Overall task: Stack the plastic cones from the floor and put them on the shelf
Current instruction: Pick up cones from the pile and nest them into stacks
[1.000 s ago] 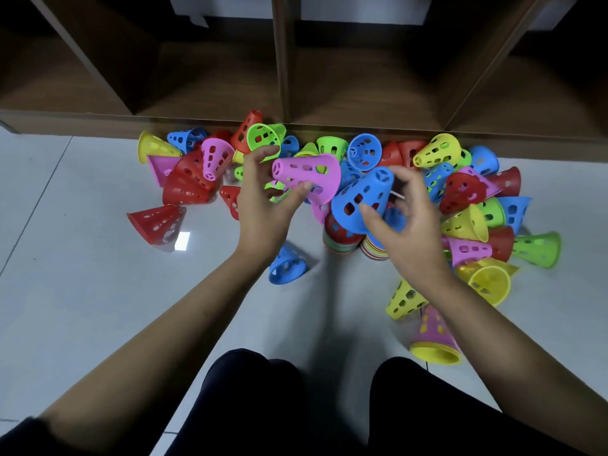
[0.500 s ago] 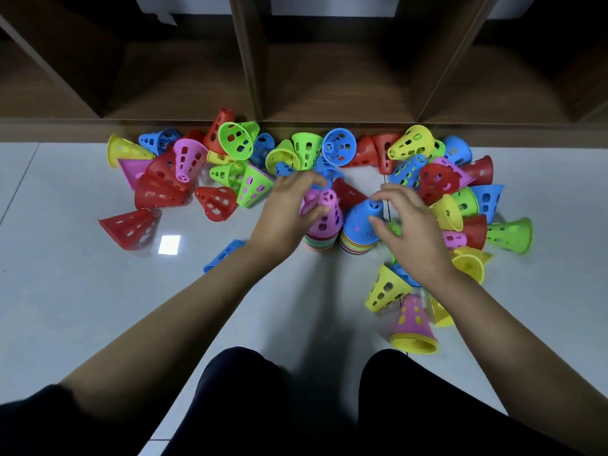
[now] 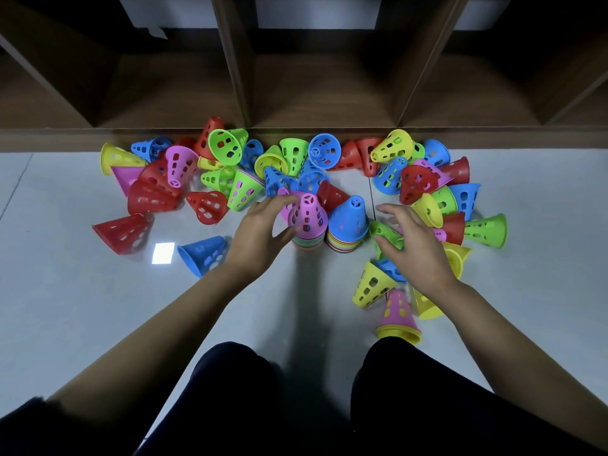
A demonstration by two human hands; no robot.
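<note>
On floor (image 3: pixel 82 307) before shelf (image 3: pixel 316 93): pink-topped stack (image 3: pixel 307 218) and blue-topped stack (image 3: pixel 348 222) upright, side by side. Left hand (image 3: pixel 260 232) spread loosely beside pink-topped stack; right hand (image 3: pixel 418 248) spread above loose cones (image 3: pixel 371 286).

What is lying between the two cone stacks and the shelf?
Loose cones: a red cone and blue cones lie right behind the pink-topped stack and the blue-topped stack, and more cones line the shelf front.
</note>
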